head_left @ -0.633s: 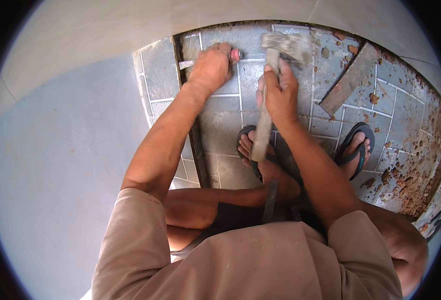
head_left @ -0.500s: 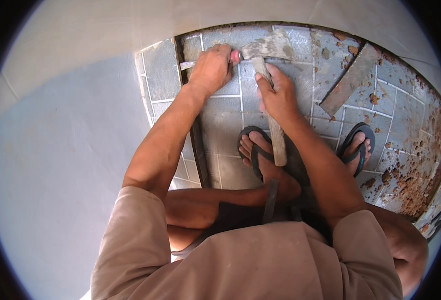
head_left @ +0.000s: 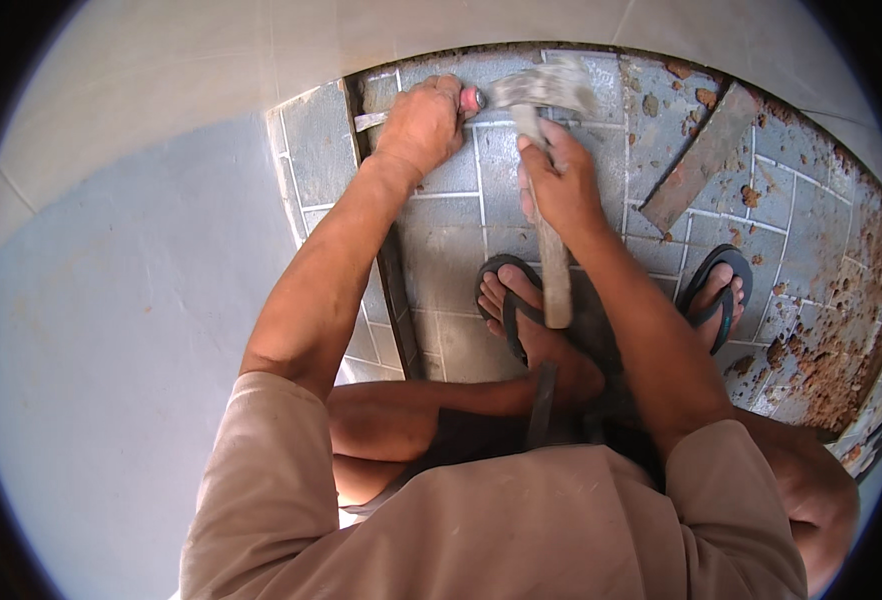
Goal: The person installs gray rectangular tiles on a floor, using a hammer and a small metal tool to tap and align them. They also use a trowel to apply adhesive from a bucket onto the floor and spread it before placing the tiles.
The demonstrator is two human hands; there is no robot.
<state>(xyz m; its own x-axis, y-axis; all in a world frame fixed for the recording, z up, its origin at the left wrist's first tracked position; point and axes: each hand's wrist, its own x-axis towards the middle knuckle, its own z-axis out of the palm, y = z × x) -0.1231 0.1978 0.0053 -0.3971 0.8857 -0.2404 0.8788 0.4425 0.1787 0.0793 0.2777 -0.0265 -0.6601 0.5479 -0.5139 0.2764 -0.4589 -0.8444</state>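
My left hand [head_left: 421,128] is wrapped round a chisel, whose pinkish-red butt end [head_left: 472,98] shows on the right side of the fist. Its flat pale blade [head_left: 370,121] comes out on the left, reaching the dark gap by the strip [head_left: 395,290] along the tiles. In my right hand [head_left: 564,178] is a hatchet with a pale wooden handle [head_left: 555,270]. The grey-smeared hatchet head [head_left: 546,88] is blurred, and its blunt narrow side faces the chisel's butt, close to it. Whether they touch I cannot tell.
Grey floor tiles [head_left: 448,245] with white joints lie under my sandalled feet [head_left: 517,300]. A flat board [head_left: 699,160] rests at the right, among reddish-brown clods [head_left: 826,375]. A pale wall [head_left: 441,22] curves along the far side; a smooth pale surface [head_left: 151,330] fills the left.
The hatchet head has become blurred and shifted slightly right, with my right hand moving a little along with it. My left hand stays nearly in place on the chisel.
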